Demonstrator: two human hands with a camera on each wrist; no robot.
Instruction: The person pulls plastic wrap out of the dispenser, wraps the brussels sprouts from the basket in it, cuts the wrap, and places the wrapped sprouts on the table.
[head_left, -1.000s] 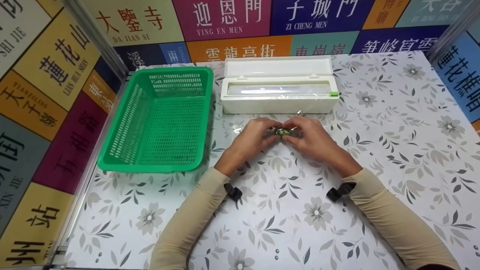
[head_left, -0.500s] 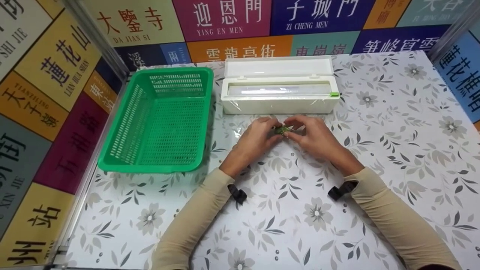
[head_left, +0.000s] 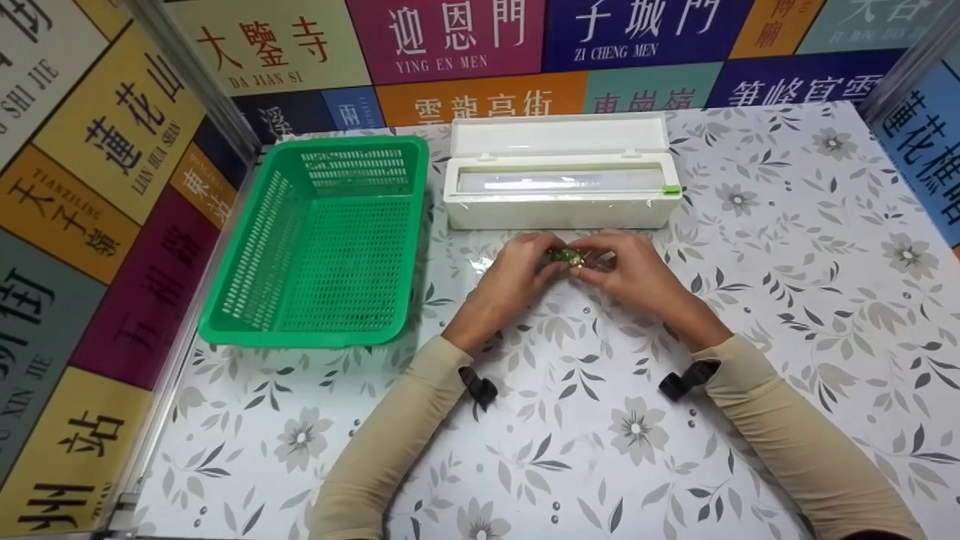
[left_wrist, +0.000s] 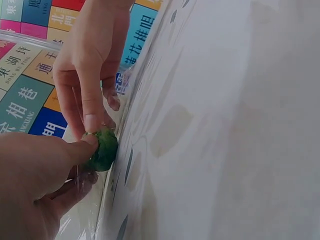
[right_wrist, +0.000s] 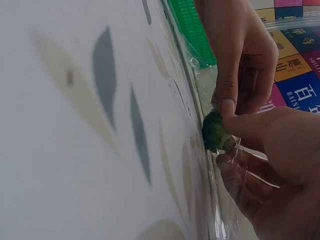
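Note:
A small green broccoli floret (head_left: 568,257) sits between the two hands at the middle of the table, just in front of the wrap box. Clear cling film (right_wrist: 235,150) lies around it and stretches over the fingers at its stem side. My left hand (head_left: 517,270) pinches the floret with the thumb on its near face, as the right wrist view shows. My right hand (head_left: 626,266) grips film at the floret's right side, its thumb against the floret (right_wrist: 215,132). In the left wrist view the floret (left_wrist: 104,150) is partly covered by both thumbs.
A white cling film box (head_left: 562,214) with its lid raised and a green slider (head_left: 670,190) stands behind the hands. To the left is a green plastic basket (head_left: 411,285) with nothing in it. Lettered panels (head_left: 465,34) wall the table's back and sides.
The fingers shift around the floret: the right hand's grip loosens, then closes again on the film, and more of the green shows now. The box and basket stay put.

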